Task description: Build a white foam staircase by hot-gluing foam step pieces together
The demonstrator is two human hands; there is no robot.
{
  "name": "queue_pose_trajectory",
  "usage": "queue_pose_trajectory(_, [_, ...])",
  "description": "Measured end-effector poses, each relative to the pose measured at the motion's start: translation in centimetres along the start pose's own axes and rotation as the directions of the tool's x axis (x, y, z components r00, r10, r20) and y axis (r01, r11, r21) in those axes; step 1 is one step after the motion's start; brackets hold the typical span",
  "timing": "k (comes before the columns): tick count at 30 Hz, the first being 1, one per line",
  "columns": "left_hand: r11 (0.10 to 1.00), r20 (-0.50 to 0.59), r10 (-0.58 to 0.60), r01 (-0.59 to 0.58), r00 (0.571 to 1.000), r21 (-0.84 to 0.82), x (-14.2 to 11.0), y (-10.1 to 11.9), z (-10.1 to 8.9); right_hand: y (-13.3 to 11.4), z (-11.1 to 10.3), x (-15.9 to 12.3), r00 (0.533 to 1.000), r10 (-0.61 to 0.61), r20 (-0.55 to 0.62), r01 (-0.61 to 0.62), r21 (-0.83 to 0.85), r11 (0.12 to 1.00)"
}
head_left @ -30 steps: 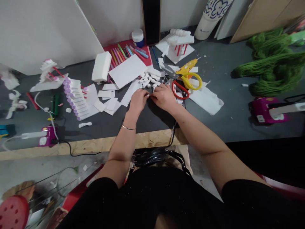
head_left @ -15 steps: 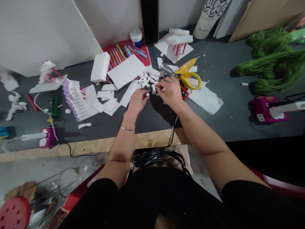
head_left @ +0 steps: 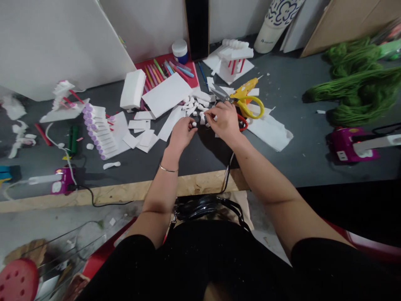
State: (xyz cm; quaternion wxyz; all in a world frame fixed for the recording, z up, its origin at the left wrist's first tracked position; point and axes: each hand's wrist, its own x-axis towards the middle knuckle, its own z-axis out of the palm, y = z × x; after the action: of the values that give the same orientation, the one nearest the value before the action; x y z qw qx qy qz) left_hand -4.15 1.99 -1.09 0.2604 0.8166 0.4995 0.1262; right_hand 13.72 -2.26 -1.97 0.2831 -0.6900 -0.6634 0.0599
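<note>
White bit (head_left: 194, 124) is sitting left of the scissors (head_left: 222, 92), the left hand (head_left: 181, 133) pinching it, the right hand's (head_left: 224, 119) grip being unclear, while farther left stairs (head_left: 100, 129) are looking built and a nearer pile (head_left: 191, 105) is lying loose.

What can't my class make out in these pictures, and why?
All in the head view:
Red scissor loop: partly behind the right hand.
Pens: partly covered by the white board.
Green yarn: cut off by the right edge.
White piece at the left hand: too small to identify.

Arms (head_left: 261, 177) outstretched, left fingers (head_left: 189, 120) pinched, right fingers (head_left: 213, 111) bent
</note>
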Motion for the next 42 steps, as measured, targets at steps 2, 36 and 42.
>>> queue_pose_trajectory(2, [1.0,-0.008,-0.01,0.01,1.0,0.003,0.0,0.0,0.0,0.0,0.0,0.0,1.0,0.002,0.0,-0.002,-0.002,1.0])
queue_pose_trajectory(36, [0.966,-0.235,-0.206,0.236,0.95,0.107,0.2,-5.1,-3.0,0.2,-0.3,0.1,0.996,-0.01,-0.093,0.015,0.053,0.998])
queue_pose_trajectory(42, [0.962,-0.188,-0.271,0.274,0.944,-0.01,1.1,-5.5,-3.1,0.0,-0.1,0.0,0.995,-0.023,-0.1,0.029,0.058,0.998])
